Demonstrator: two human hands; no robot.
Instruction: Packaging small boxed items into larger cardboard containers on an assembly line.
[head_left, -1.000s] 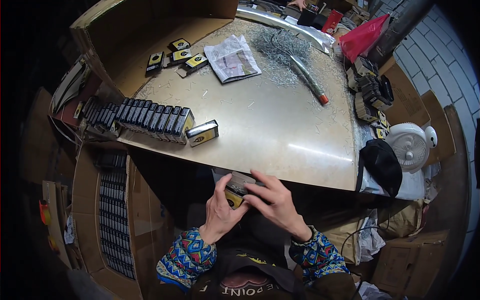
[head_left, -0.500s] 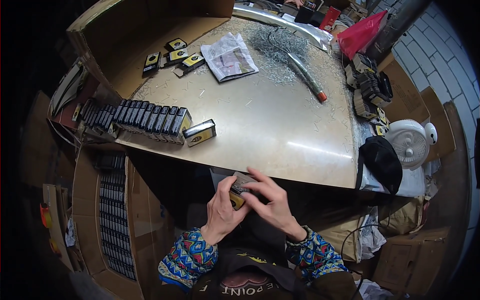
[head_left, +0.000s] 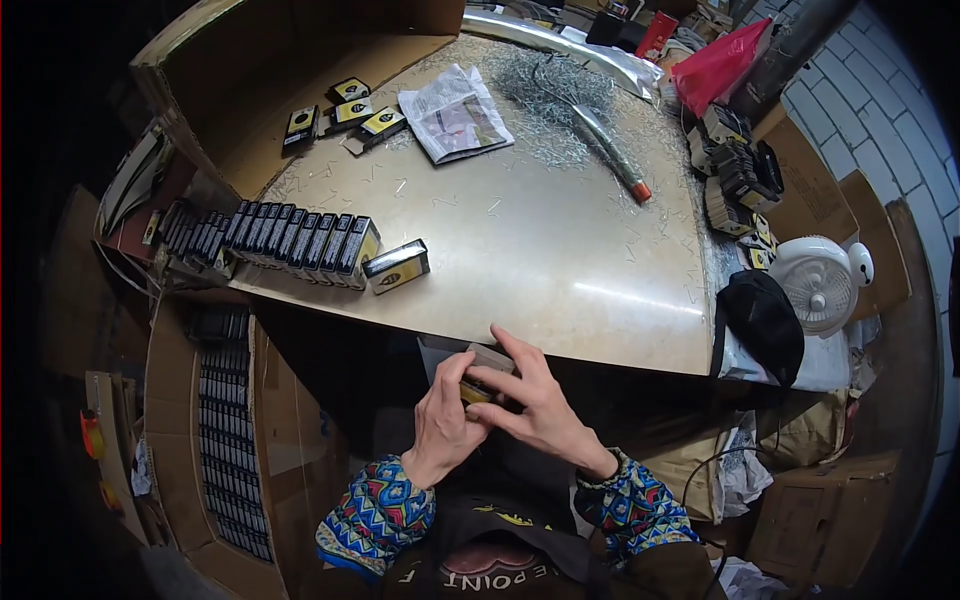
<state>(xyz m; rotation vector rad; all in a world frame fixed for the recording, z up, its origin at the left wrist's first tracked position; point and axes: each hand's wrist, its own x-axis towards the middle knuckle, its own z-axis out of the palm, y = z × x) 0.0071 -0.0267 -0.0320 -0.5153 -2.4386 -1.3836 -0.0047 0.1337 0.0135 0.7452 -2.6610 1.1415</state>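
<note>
Just below the table's front edge, my left hand (head_left: 443,415) is wrapped round a small black-and-yellow cardboard box (head_left: 474,394), its flap raised at the far end. My right hand (head_left: 540,408) reaches across from the other side, thumb near the box's close edge and bent fingers over its top, with the index finger stretched forward. Those fingers cover most of the box and hide its contents. On the table, another small black-and-yellow box (head_left: 398,266) lies beside a row of upright boxes (head_left: 300,243).
Thin bent metal wires (head_left: 560,110) are heaped at the back of the table (head_left: 520,260), with a tube (head_left: 615,155) and a folded paper (head_left: 455,115) nearby. A carton of packed boxes (head_left: 228,440) stands at lower left. A white fan (head_left: 815,285) and black cloth (head_left: 760,325) sit at right.
My right fingers have closed down over the box's top, covering the dark contents that showed before. My left hand keeps its hold, and the table items have not moved.
</note>
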